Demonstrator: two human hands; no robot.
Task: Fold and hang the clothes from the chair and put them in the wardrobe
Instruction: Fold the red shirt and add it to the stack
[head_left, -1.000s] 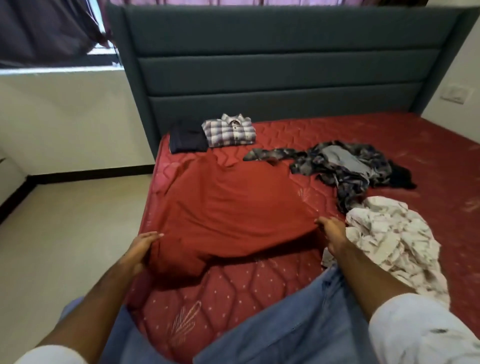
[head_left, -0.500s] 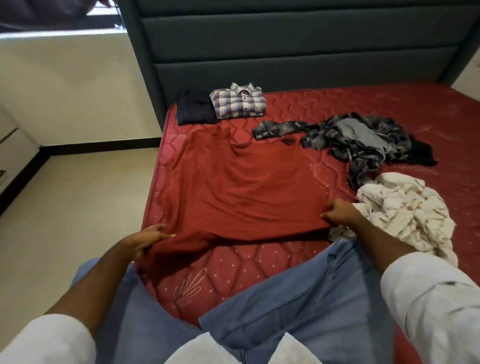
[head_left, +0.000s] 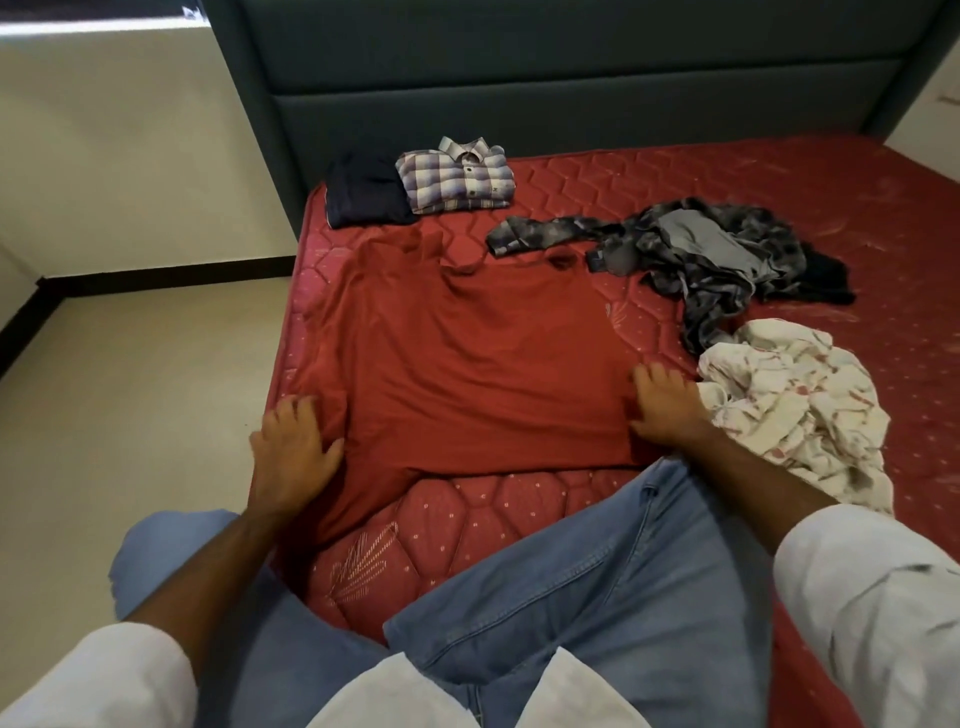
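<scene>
We look down from head height at a bed with a red quilted mattress (head_left: 649, 176) and a dark teal padded headboard (head_left: 519, 78). A red T-shirt (head_left: 467, 364) lies spread flat on the mattress near its left edge, neck end toward the headboard and hem toward us.

Our left hand (head_left: 293, 452) rests palm down on the shirt's lower left corner, fingers spread and relaxed, gripping nothing. Our right hand (head_left: 667, 405) lies flat on the shirt's lower right edge, fingers straight and pointing toward the headboard, also holding nothing. Both forearms come out of white sleeves (head_left: 857, 597), and our legs in light blue jeans (head_left: 545, 597) rest on the near corner of the mattress.

Just beside the right hand sits a crumpled white garment with a reddish print (head_left: 795, 405). Beyond it, a grey patterned garment (head_left: 701, 249) lies in a loose heap, one sleeve stretched out toward the left, with something black (head_left: 826, 275) at its far right side. Near the headboard, at the mattress's left corner, a folded plaid shirt (head_left: 457, 176) lies touching a folded dark navy garment (head_left: 363, 195) on its left.

To the left of the bed we see pale floor (head_left: 130, 389) and a cream wall with a dark skirting board (head_left: 156, 267).
</scene>
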